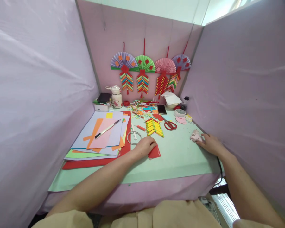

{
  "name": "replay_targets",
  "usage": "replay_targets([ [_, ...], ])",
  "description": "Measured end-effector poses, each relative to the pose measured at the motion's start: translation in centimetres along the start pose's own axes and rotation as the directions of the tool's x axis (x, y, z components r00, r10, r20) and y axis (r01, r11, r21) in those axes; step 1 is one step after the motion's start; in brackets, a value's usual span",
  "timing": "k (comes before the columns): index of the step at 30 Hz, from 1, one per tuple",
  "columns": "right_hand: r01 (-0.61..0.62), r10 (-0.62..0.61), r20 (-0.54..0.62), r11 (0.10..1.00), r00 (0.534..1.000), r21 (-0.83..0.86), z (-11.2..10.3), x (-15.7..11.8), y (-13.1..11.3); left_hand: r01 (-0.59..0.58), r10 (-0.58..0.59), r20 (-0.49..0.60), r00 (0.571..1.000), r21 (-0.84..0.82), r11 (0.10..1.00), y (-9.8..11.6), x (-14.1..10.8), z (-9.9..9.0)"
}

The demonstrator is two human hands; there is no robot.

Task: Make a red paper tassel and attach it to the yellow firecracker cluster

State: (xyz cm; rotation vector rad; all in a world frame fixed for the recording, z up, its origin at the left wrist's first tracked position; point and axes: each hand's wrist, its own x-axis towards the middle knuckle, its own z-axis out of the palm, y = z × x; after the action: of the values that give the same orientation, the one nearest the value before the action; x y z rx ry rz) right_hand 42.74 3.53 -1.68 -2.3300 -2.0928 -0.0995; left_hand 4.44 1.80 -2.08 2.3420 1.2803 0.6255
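My left hand (146,147) rests on the pale green tabletop with its fingers curled over the upper left part of a small red paper piece (155,152). At the right side of the table, my right hand (209,144) has its fingers against a crumpled whitish-pink object (196,136); whether it grips that object is hard to make out. Between and beyond the hands lies a bundle of yellow paper rolls with green ends (154,127). Red-handled scissors (170,124) lie to the right of the rolls.
Coloured paper sheets (85,136) with a pen (107,129) cover the left side. A roll of tape (180,112), phone (161,109), paper scraps (142,109) and bottle (116,97) stand or lie at the back. Paper fans (144,64) hang behind. Fabric walls flank the table.
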Motion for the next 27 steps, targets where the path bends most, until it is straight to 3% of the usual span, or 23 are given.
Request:
replay_targets([
  [3, 0.034, -0.029, -0.083, 0.998, 0.996, 0.057, -2.0, 0.0, -1.8, -0.006, 0.006, 0.001, 1.000, 0.002, 1.000, 0.0, 0.0, 0.0],
  [5, 0.144, -0.123, -0.153, 0.980, 0.980, 0.134, -3.7, 0.4, -4.0, -0.006, 0.006, -0.002, 1.000, 0.004, 1.000, 0.0, -0.1, 0.0],
  [10, 0.474, -0.413, -0.275, 0.853, 0.868, 0.217, -7.8, 3.8, -11.9, -0.002, 0.002, -0.005, 1.000, -0.020, 1.000, 0.0, -0.3, -0.1],
  [13, 0.585, -0.537, -0.252, 0.788, 0.805, 0.193, -9.0, 7.3, -17.3, -0.004, 0.004, -0.013, 1.000, -0.048, 0.999, 0.2, -0.7, -0.4],
  [15, 0.660, -0.630, -0.203, 0.733, 0.750, 0.165, -9.1, 9.8, -20.8, 0.011, -0.012, -0.007, 1.000, -0.070, 0.997, 0.3, -0.9, -0.7],
  [21, 0.734, -0.737, -0.024, 0.668, 0.675, 0.122, -7.2, 15.5, -29.9, 0.103, -0.101, 0.027, 0.995, -0.138, 0.985, 0.4, -1.5, -1.2],
  [25, 0.789, -0.795, 0.066, 0.606, 0.603, 0.102, -5.6, 17.2, -33.7, 0.133, -0.124, 0.066, 0.990, -0.151, 0.980, 0.2, -1.5, -1.3],
  [27, 0.782, -0.785, 0.110, 0.618, 0.609, 0.081, -4.9, 17.9, -34.4, 0.153, -0.140, 0.091, 0.986, -0.148, 0.977, 0.2, -1.4, -1.4],
])
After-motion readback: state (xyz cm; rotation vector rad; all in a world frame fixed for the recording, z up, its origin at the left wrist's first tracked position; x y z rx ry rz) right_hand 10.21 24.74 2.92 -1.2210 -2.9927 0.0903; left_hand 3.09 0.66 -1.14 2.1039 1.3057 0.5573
